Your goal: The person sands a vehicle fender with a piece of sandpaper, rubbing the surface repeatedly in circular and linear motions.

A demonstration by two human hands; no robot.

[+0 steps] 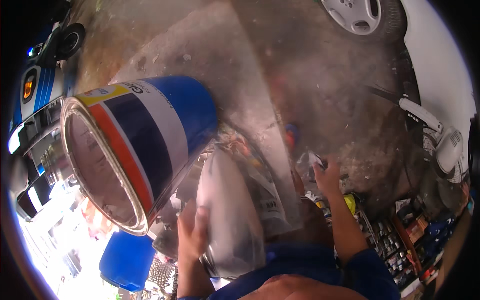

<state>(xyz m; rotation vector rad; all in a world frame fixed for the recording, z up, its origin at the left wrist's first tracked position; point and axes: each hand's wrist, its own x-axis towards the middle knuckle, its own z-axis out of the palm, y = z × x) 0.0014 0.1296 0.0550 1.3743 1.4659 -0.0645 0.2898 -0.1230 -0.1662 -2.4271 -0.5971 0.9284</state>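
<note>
My left hand (194,235) grips the near side of a long, rounded, pale grey piece (227,210), its thumb on the smooth surface. A large metal can (165,125) with blue, white and orange bands lies just left and above it, its rimmed end facing left. Beside the piece, clear plastic and a long pale strip (267,155) show. My right hand (326,174) is out to the right of the piece, its fingers closed round a small white and dark object (316,160) that I cannot make out.
A car wheel (357,15) and white bodywork (435,55) are at the upper right. A vehicle with blue stripes (45,87) stands far left. A blue plastic container (127,257) is at the lower left. Shelves of small containers (390,242) fill the lower right, along the concrete floor (340,120).
</note>
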